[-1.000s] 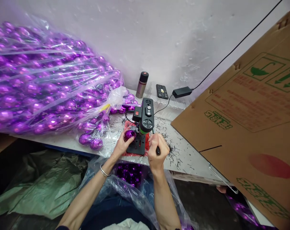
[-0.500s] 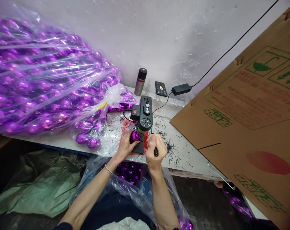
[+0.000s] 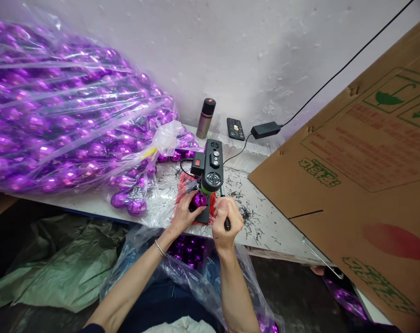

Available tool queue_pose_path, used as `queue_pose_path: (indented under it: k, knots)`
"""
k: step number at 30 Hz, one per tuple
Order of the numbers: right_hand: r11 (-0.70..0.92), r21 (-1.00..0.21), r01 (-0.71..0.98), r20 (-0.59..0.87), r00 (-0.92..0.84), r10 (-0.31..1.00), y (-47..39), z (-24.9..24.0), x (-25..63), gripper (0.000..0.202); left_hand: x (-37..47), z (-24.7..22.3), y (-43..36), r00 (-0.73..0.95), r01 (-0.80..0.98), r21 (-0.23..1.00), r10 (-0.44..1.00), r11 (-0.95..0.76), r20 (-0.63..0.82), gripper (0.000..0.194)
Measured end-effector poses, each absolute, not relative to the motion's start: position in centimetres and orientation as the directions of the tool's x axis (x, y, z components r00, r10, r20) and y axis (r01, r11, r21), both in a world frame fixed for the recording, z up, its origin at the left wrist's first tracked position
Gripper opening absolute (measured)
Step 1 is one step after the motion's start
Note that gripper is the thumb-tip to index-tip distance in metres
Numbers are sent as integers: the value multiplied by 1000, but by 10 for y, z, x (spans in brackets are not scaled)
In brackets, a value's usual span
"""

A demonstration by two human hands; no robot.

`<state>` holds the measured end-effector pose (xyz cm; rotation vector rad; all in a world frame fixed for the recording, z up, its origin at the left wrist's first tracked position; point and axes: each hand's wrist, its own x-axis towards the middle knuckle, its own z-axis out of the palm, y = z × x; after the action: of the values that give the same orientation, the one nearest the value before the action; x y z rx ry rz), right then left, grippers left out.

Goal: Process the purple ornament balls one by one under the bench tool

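A small black press-like machine (image 3: 213, 164) with a green ring stands on a red mat (image 3: 182, 185) on the white table. Under its head sits a shiny purple ball (image 3: 200, 200), and my left hand (image 3: 185, 213) holds it between thumb and fingers. My right hand (image 3: 228, 217) is wrapped round the black-tipped lever (image 3: 227, 225) at the machine's right side.
A big clear bag of purple balls (image 3: 64, 120) fills the left. Behind the machine are a bottle (image 3: 205, 121), a phone (image 3: 235, 129) and a power adapter (image 3: 266, 130). A cardboard box (image 3: 362, 175) leans at right; black bits (image 3: 246, 212) litter the table (image 3: 282, 240).
The whole view has shifted slightly. Both hands keep their holds, on the ball and on the lever.
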<state>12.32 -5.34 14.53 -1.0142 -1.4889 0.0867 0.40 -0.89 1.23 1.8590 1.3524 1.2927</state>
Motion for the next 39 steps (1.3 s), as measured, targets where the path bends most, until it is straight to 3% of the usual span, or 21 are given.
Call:
queue_pose_path:
  k: [17, 39]
  knots:
    - [645, -477, 597, 849, 124, 513, -50, 97, 126, 29, 4, 10, -11, 48, 456, 810, 919, -369, 392, 51]
    - [684, -457, 568, 871, 132, 473, -46, 75, 127, 31, 2, 5, -10, 51, 444, 801, 904, -402, 425, 51]
